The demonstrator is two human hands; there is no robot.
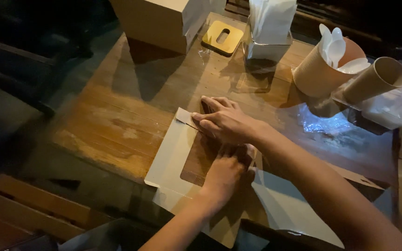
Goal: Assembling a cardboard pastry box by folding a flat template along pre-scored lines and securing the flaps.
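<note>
Both hands are pressing flat on the unfolded cardboard box blank (173, 153) w/ a window cutout: right hand (224, 122) is lying open, fingers splayed, just beyond left hand (226, 169), also open palm-down, w/ the blank's long axis running under both, toward the table (117, 111) edge.

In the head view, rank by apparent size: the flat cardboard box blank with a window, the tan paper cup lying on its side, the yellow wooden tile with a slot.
1. Flat cardboard box blank, largest, though nearest the camera.
2. Tan paper cup.
3. Yellow wooden tile, smallest, though farthest away.
</note>
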